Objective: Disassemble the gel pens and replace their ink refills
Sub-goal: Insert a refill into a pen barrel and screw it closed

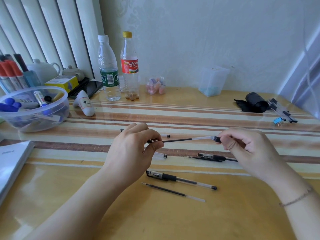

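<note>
Now both hands hover above the tabletop [173, 222]: the left hand [133, 149] pinches an ink refill [180, 140] at what seems its tip, the right hand [245, 146] closed on its far end.

Red label on the yellow-capped bottle [129, 66]: white Chinese characters, Coca-Cola-style script, first two look like 可口. Green label on the white-capped water bottle [109, 70]: white letters "on" at the left edge plus a barcode, digits too small to read. White ceramic piece [84, 103] lying on the table has a black brush character in a framed patch, not legible; faint print on the paper stack [10, 163] is unreadable.
</note>
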